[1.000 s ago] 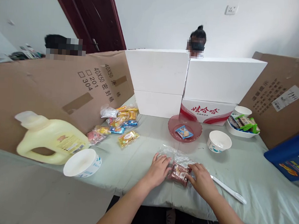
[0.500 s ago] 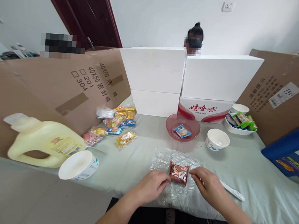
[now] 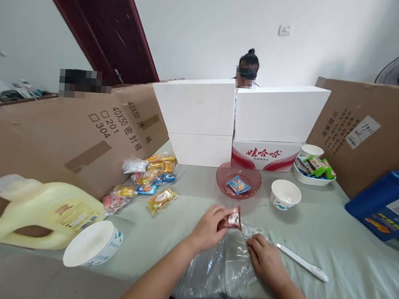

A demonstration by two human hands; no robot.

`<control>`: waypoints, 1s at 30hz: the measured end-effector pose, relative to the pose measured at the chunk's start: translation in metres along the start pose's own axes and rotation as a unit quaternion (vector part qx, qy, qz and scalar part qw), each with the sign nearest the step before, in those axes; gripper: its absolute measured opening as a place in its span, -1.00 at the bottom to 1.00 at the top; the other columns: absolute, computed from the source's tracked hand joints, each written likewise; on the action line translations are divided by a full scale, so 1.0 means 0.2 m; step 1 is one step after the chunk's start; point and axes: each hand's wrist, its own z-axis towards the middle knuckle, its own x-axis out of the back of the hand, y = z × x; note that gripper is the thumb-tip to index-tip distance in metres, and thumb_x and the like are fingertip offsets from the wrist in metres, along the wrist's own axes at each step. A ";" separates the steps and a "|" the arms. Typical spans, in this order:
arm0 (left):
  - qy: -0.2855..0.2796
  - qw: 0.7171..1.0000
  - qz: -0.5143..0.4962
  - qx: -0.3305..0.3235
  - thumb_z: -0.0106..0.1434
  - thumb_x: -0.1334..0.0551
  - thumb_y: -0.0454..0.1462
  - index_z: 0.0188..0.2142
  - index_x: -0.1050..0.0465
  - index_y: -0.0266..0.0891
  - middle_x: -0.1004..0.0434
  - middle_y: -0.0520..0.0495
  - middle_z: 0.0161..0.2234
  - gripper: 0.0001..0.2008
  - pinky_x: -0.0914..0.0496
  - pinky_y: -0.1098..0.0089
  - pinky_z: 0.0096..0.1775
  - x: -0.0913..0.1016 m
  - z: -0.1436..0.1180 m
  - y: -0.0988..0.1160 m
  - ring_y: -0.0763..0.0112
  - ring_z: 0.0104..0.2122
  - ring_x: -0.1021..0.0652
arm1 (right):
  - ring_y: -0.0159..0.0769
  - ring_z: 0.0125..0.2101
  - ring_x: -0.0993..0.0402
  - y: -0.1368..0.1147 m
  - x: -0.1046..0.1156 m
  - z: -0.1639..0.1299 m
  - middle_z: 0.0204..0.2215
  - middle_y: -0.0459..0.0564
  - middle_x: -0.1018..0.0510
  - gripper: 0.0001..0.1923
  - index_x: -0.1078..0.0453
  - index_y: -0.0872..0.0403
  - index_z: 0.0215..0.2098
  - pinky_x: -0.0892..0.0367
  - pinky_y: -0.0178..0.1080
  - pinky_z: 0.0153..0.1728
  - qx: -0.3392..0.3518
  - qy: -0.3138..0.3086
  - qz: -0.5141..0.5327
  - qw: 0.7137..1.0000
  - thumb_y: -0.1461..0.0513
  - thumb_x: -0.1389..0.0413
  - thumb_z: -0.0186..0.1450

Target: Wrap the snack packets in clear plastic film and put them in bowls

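My left hand [image 3: 208,228] pinches a small brown snack packet [image 3: 231,220] and holds it just above the table, a short way in front of the pink bowl [image 3: 225,177]. That bowl holds one blue snack packet [image 3: 238,185]. My right hand [image 3: 263,258] rests flat on a clear plastic bag [image 3: 223,265] that lies crumpled at the table's near edge, fingers pressing it down.
A white tool [image 3: 301,262] lies right of the bag. A white paper bowl [image 3: 285,194], a tipped paper bowl [image 3: 92,244], a yellow jug [image 3: 41,209], a snack pile [image 3: 149,180], a snack dish [image 3: 314,169], a blue container [image 3: 383,208]. Cardboard and white boxes [image 3: 236,113] wall the table; a person sits behind.
My left hand has lifted the brown packet off the plastic bag and carried it up toward the pink bowl. My right hand let go of the packet and now presses the bag.
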 end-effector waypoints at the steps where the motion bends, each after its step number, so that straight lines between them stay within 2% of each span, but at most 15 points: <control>1: 0.034 0.999 0.013 -0.011 0.12 -0.18 -0.46 0.16 -0.26 -0.09 -0.39 -0.12 -0.02 -0.40 -0.34 0.18 0.06 0.04 0.08 -0.01 0.22 0.01 -0.39 | -0.28 -0.31 -0.50 -0.01 0.00 0.00 -0.20 0.04 -0.50 -0.71 -0.41 0.02 -0.13 -0.42 -0.21 -0.28 0.003 -0.002 -0.007 1.000 0.25 0.14 0.40; 5: 0.104 0.989 0.104 -0.023 0.16 -0.22 -0.40 0.14 -0.28 -0.12 -0.20 -0.17 0.17 -0.47 -0.21 0.01 0.16 0.11 0.37 -0.05 0.05 0.20 -0.21 | -0.28 -0.31 -0.49 -0.01 0.01 0.02 -0.20 0.04 -0.48 -0.71 -0.40 0.03 -0.14 -0.42 -0.20 -0.26 0.009 -0.013 -0.008 1.000 0.27 0.16 0.41; 8: 0.112 0.987 0.111 0.000 0.19 -0.23 -0.37 0.07 -0.33 -0.20 -0.23 -0.21 0.14 -0.56 -0.25 0.01 0.13 0.06 0.41 -0.03 0.04 0.16 -0.27 | -0.28 -0.30 -0.49 -0.01 0.03 0.02 -0.20 0.04 -0.48 -0.70 -0.41 0.04 -0.14 -0.42 -0.20 -0.26 0.009 -0.017 -0.003 1.000 0.27 0.16 0.41; 10: 0.065 0.994 0.080 -0.022 0.25 -0.18 -0.35 0.00 -0.37 -0.23 -0.40 -0.18 -0.02 -0.69 -0.35 0.14 0.04 -0.02 0.32 0.01 0.17 0.00 -0.42 | -0.27 -0.28 -0.49 -0.02 0.03 0.02 -0.20 0.04 -0.49 -0.71 -0.41 0.03 -0.14 -0.41 -0.19 -0.24 0.007 -0.017 0.002 1.000 0.25 0.14 0.41; 13: -0.078 0.992 0.070 -0.066 0.25 -0.21 -0.30 -0.14 -0.45 -0.20 -0.51 -0.10 -0.22 -0.83 -0.41 0.20 -0.06 -0.18 0.08 0.04 0.23 -0.15 -0.49 | -0.24 -0.25 -0.50 -0.02 0.04 0.02 -0.18 0.05 -0.50 -0.75 -0.42 0.03 -0.11 -0.41 -0.18 -0.22 -0.002 -0.024 0.007 1.000 0.19 0.07 0.39; 15: -0.100 0.988 0.107 -0.043 0.22 -0.25 -0.28 -0.11 -0.44 -0.19 -0.49 -0.13 -0.10 -0.77 -0.36 0.09 0.02 -0.27 -0.08 0.02 0.13 -0.03 -0.45 | -0.23 -0.21 -0.50 -0.01 0.04 0.03 -0.14 0.06 -0.50 -0.73 -0.42 0.04 -0.07 -0.42 -0.17 -0.20 -0.005 -0.031 0.016 0.999 0.15 0.04 0.38; 17: -0.073 0.989 0.131 -0.002 0.23 -0.24 -0.27 0.02 -0.38 -0.17 -0.37 -0.18 0.09 -0.66 -0.27 -0.02 0.10 -0.30 -0.22 -0.04 0.05 0.12 -0.35 | -0.23 -0.15 -0.49 0.00 0.06 0.03 -0.07 0.07 -0.49 -0.68 -0.41 0.02 -0.01 -0.42 -0.18 -0.15 -0.003 -0.041 0.029 0.999 0.11 0.04 0.38; 19: -0.026 0.990 0.131 0.040 0.26 -0.20 -0.27 0.06 -0.34 -0.18 -0.31 -0.20 0.15 -0.64 -0.23 -0.06 0.13 -0.27 -0.32 -0.08 0.04 0.18 -0.28 | -0.22 -0.09 -0.47 0.01 0.08 0.02 -0.01 0.07 -0.47 -0.64 -0.39 -0.02 0.05 -0.40 -0.18 -0.10 0.005 -0.059 0.037 0.998 0.08 0.07 0.39; 22: 0.030 0.995 0.077 0.061 0.32 -0.11 -0.28 -0.05 -0.41 -0.19 -0.43 -0.20 0.00 -0.77 -0.29 0.00 0.11 -0.14 -0.44 -0.10 0.12 0.09 -0.37 | -0.14 0.04 -0.39 0.00 0.15 -0.03 0.12 0.12 -0.38 -0.53 -0.32 -0.04 0.15 -0.35 -0.12 -0.01 0.030 -0.087 0.048 0.995 -0.02 0.06 0.37; 24: 0.004 0.999 0.014 0.035 0.32 -0.13 -0.21 -0.09 -0.41 -0.17 -0.47 -0.17 -0.08 -0.80 -0.32 0.06 0.09 -0.04 -0.52 -0.08 0.16 0.02 -0.42 | -0.02 0.13 -0.28 -0.02 0.20 -0.08 0.20 0.16 -0.28 -0.34 -0.23 -0.04 0.22 -0.28 -0.02 0.06 0.056 -0.101 0.058 0.992 -0.14 -0.06 0.24; 26: -0.065 0.998 -0.024 0.002 0.20 -0.28 -0.06 -0.01 -0.37 -0.18 -0.44 -0.20 -0.02 -0.58 -0.31 0.05 0.11 0.03 -0.60 -0.04 0.10 0.05 -0.41 | 0.08 0.18 -0.19 -0.05 0.23 -0.14 0.23 0.16 -0.23 -0.13 -0.19 -0.06 0.25 -0.21 0.07 0.11 0.080 -0.123 0.060 0.987 -0.20 -0.20 0.07; 27: -0.102 0.994 -0.024 -0.009 0.09 -0.36 -0.01 0.05 -0.33 -0.18 -0.41 -0.23 0.04 -0.41 -0.28 0.00 0.13 0.05 -0.64 -0.03 0.03 0.09 -0.38 | 0.10 0.19 -0.16 -0.07 0.24 -0.17 0.23 0.14 -0.24 -0.16 -0.22 -0.08 0.22 -0.18 0.10 0.13 0.086 -0.134 0.058 0.986 -0.17 -0.24 0.05; 28: -0.133 0.991 -0.014 -0.014 0.01 -0.40 0.00 0.10 -0.29 -0.17 -0.36 -0.25 0.10 -0.30 -0.25 -0.04 0.15 0.07 -0.67 -0.01 -0.02 0.13 -0.34 | 0.09 0.20 -0.15 -0.09 0.25 -0.19 0.20 0.11 -0.29 -0.30 -0.29 -0.09 0.16 -0.15 0.11 0.14 0.087 -0.141 0.057 0.985 -0.10 -0.23 0.11; 29: -0.155 0.988 0.003 -0.012 0.01 -0.41 -0.04 0.11 -0.28 -0.15 -0.32 -0.25 0.14 -0.30 -0.21 -0.07 0.16 0.07 -0.70 0.00 -0.05 0.17 -0.29 | 0.04 0.20 -0.16 -0.10 0.25 -0.21 0.15 0.07 -0.35 -0.52 -0.36 -0.08 0.06 -0.13 0.11 0.15 0.086 -0.145 0.061 0.984 0.00 -0.17 0.21; 30: -0.170 0.985 0.018 -0.006 0.07 -0.38 -0.12 0.08 -0.32 -0.12 -0.31 -0.22 0.16 -0.42 -0.19 -0.08 0.18 0.08 -0.72 0.00 -0.04 0.20 -0.26 | -0.01 0.18 -0.19 -0.11 0.25 -0.23 0.08 0.05 -0.43 -0.72 -0.41 -0.07 -0.04 -0.13 0.09 0.15 0.085 -0.148 0.071 0.983 0.11 -0.08 0.29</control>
